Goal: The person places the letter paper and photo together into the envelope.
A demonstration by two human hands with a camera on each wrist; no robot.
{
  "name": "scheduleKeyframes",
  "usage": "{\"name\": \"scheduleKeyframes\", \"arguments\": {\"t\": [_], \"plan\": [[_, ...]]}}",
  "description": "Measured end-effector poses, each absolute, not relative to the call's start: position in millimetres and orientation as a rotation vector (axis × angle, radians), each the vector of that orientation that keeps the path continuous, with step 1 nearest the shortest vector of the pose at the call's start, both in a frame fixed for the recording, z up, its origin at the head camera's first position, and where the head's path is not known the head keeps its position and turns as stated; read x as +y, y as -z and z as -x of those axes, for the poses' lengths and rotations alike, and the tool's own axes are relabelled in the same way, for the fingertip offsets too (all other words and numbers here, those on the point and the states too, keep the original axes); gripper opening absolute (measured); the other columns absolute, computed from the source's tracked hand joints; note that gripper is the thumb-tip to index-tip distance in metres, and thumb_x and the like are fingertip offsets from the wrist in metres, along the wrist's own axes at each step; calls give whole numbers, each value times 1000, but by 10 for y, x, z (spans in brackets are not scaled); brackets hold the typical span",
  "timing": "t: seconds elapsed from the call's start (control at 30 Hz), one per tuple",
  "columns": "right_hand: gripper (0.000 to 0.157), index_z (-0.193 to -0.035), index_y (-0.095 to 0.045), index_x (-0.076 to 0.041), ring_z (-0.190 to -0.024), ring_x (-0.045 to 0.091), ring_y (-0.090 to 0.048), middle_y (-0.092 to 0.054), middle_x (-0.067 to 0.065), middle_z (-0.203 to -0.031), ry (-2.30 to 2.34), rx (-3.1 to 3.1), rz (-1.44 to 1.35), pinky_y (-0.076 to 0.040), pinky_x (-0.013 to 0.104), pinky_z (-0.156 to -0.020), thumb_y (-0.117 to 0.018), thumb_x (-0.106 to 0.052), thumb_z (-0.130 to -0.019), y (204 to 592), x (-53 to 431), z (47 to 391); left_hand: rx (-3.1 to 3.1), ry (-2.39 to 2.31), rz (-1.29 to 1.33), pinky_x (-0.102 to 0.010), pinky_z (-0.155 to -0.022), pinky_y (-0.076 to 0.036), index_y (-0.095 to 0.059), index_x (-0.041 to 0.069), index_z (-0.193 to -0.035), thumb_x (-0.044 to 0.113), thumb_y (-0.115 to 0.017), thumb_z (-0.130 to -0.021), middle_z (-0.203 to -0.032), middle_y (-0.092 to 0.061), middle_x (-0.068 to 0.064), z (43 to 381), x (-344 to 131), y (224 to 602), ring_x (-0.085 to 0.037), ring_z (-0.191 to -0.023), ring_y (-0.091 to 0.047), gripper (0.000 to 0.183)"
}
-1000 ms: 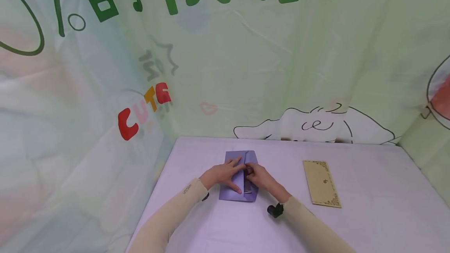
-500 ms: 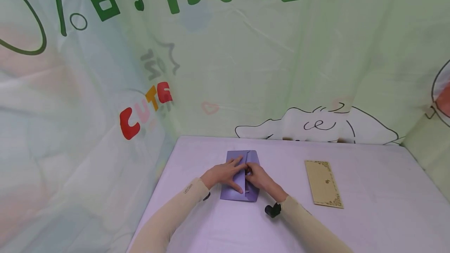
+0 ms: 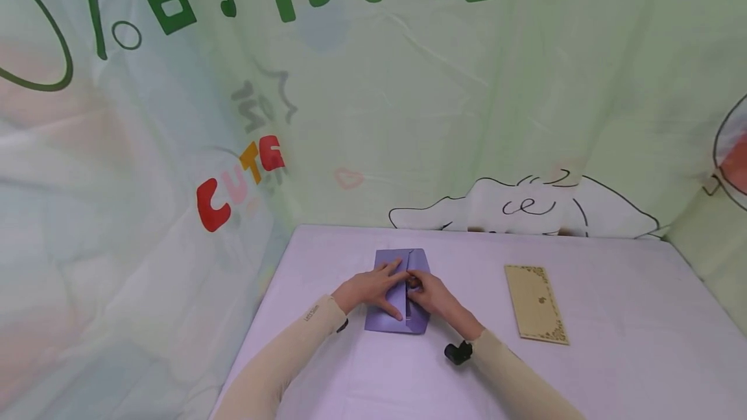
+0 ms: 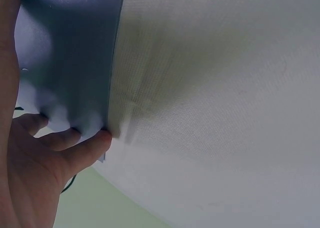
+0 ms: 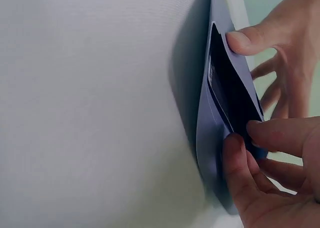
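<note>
A purple envelope (image 3: 385, 323) lies on the table at the centre of the head view, its opening running along the right part. My left hand (image 3: 370, 287) presses flat on it with fingers spread. In the left wrist view, fingertips (image 4: 102, 138) rest at the envelope's edge. My right hand (image 3: 434, 293) is at the opening, thumb and fingers curled. The right wrist view shows the mouth gaping, with a dark flat card (image 5: 227, 93) inside. The right thumb and finger pinch at the card's lower end, which is mostly hidden by the envelope and fingers.
A tan rectangular board (image 3: 537, 303) with dark ornamental corners lies to the right on the pale lilac table (image 3: 630, 316). A printed curtain (image 3: 373, 115) hangs behind and to the left. Black wrist cameras (image 3: 458, 352) sit at the cuffs.
Less of the dark card shows at the envelope's opening than a second ago; it has slid further in under the right hand. The left hand has stayed in place.
</note>
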State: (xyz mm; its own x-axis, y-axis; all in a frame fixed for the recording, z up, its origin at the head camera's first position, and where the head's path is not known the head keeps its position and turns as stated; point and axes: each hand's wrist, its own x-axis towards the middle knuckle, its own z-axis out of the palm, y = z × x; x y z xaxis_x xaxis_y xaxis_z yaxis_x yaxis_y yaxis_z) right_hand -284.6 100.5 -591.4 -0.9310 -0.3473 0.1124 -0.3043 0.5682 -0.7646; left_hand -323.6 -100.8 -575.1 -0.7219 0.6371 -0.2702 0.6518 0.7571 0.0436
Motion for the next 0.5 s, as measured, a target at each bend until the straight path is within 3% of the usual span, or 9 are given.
{"name": "scheduleKeyframes", "arguments": {"t": [0.27, 0.5], "plan": [[51, -139, -50, 9, -96, 28, -68, -64, 24, -118, 1385, 2661, 336, -55, 31, -71, -67, -8, -94, 5733, 1446, 2572, 2667, 80, -1013, -50, -101, -51, -28, 37, -156, 82, -65, -73, -171, -9, -7, 3238, -961, 5721, -39, -150, -30, 102], [54, -142, -48, 6, -98, 29, -65, -62, 25, -122, 1276, 2741, 195, -55, 32, -72, -67, -14, -95, 5666, 1938, 2383, 2667, 70, -1013, -51, -95, -54, -32, 36, -153, 79, -70, -72, -170, -11, -8, 3232, -982, 5711, -37, -151, -30, 98]]}}
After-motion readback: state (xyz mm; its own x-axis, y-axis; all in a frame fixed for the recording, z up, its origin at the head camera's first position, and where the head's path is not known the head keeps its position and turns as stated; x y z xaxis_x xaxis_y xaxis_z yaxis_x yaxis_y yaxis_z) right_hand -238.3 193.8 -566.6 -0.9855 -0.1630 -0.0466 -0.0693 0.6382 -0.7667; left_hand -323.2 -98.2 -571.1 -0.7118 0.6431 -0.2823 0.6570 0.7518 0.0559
